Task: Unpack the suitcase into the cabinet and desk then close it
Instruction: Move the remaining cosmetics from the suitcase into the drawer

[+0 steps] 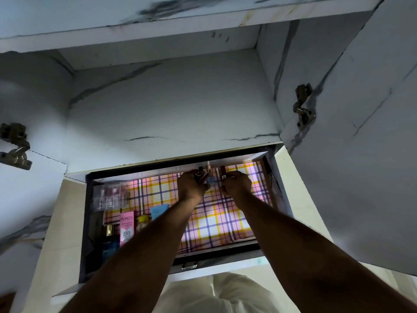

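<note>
Marble-patterned cabinet (162,105) panels fill the upper half of the frame, with open doors at the left and right edges and metal hinges (303,106) on each side. Below centre we see a pulled-out drawer (225,253) lined with plaid paper (221,220) in pink, yellow and purple. Along its left side sit a clear plastic organiser (109,196), a pink Pond's BB cream box (126,229), a yellow-capped bottle (142,222), a blue card (159,211) and a dark blue bottle with a gold cap (110,240). Both forearms reach across the drawer and cover part of its lining. At the far edge, our left hand (191,184) curls around a dark reddish bottle (202,176), and our right hand (237,182) pinches small lipstick-like tubes (223,176); a small light-blue item (211,180) sits between the hands. White trousers (221,292) show at the bottom centre. We cannot see the suitcase in this view.
</note>
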